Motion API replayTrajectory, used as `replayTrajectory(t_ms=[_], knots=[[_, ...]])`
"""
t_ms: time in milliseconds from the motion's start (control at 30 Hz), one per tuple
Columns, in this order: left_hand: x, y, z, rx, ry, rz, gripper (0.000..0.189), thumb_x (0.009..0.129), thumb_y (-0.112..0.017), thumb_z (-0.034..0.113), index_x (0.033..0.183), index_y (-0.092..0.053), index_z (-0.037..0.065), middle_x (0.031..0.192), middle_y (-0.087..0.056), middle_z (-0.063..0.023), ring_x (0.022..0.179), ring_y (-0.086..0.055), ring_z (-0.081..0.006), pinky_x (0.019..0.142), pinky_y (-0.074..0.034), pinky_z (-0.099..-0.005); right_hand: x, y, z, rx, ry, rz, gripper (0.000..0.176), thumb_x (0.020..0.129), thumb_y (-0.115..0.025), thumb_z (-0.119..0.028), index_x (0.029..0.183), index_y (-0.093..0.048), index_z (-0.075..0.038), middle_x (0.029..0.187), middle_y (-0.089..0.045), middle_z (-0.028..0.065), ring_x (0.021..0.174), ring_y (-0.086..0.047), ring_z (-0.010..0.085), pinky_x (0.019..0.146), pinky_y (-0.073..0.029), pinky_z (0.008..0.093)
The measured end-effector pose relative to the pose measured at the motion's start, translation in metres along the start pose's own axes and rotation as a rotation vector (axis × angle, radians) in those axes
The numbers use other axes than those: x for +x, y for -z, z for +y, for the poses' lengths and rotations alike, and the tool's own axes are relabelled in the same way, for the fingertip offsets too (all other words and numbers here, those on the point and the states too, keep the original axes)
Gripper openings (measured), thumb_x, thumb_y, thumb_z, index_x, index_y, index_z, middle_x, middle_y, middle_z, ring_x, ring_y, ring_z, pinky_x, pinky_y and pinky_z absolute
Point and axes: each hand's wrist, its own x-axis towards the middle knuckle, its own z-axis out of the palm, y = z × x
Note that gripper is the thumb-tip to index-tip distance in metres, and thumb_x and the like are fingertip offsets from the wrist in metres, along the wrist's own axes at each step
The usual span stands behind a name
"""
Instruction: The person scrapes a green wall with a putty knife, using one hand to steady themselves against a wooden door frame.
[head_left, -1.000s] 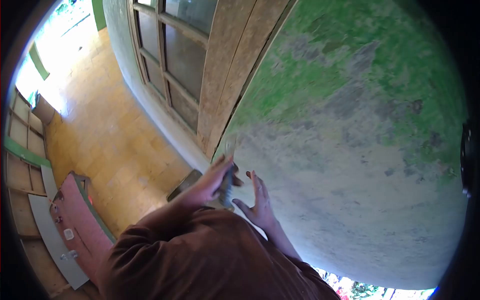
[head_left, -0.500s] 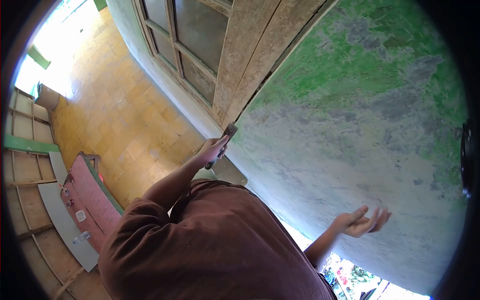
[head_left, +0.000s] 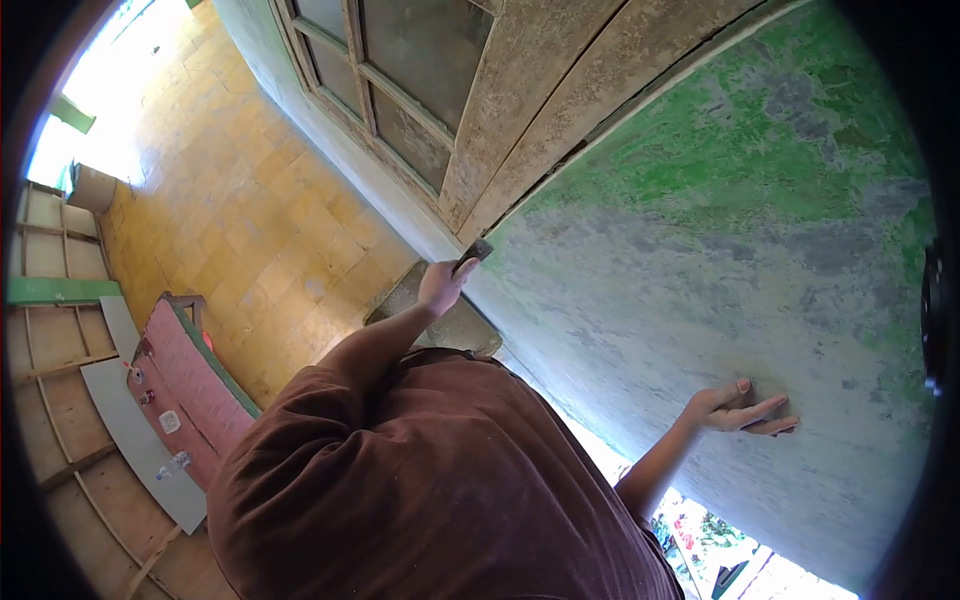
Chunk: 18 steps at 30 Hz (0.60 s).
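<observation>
My left hand [head_left: 441, 286] is closed around a scraper [head_left: 474, 255] with a dark, broad head. The head is at the wall's edge, close to the lower corner of the wooden window frame [head_left: 530, 110]; whether it touches is hard to tell. Patchy green, grey and white paint covers the wall [head_left: 640, 260], which looks worn. Further right, my right hand [head_left: 738, 410] is open, its fingers stretched out against or just off the pale lower part of the wall. No object is in it.
A pink bench or table [head_left: 190, 385] stands at the left, with a clear plastic cup [head_left: 174, 465] and small items on it. Yellow tiles cover the floor [head_left: 250, 220]. A cardboard box [head_left: 92, 188] sits at the far left. Beside the wall's foot is a grey slab [head_left: 400, 300].
My right hand has turned and its fingers have straightened towards the wall. My left hand has shifted slightly right and up with the scraper, whose handle is now hidden. The view has moved a little.
</observation>
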Motion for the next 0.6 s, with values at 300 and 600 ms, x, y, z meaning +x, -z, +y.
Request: replayTrajectory(t_ms=[300, 600], knots=[[0.003, 0.022, 0.049, 0.064, -0.005, 0.013, 0.062, 0.087, -0.049, 0.060, 0.072, -0.064, 0.002, 0.062, -0.058, -0.0207, 0.063, -0.060, -0.0403, 0.057, -0.044, -0.0468, -0.007, 0.003, -0.012, -0.039, -0.064, -0.060, 0.056, 0.096, -0.048, -0.034, 0.140, -0.035, -0.003, 0.151, -0.012, 0.0220, 0.141, -0.002, 0.0410, 0.109, -0.016, 0.0592], [0.014, 0.032, 0.064, 0.201, -0.018, 0.046, 0.062, 0.087, -0.048, 0.061, 0.075, -0.067, 0.003, 0.067, -0.061, -0.0222, 0.068, -0.061, -0.0411, 0.059, -0.046, -0.0484, -0.013, -0.003, -0.018, -0.087, -0.090, -0.048, 0.057, 0.097, -0.046, -0.035, 0.142, -0.031, -0.002, 0.152, -0.010, 0.0211, 0.142, -0.003, 0.0402, 0.110, -0.011, 0.0587]])
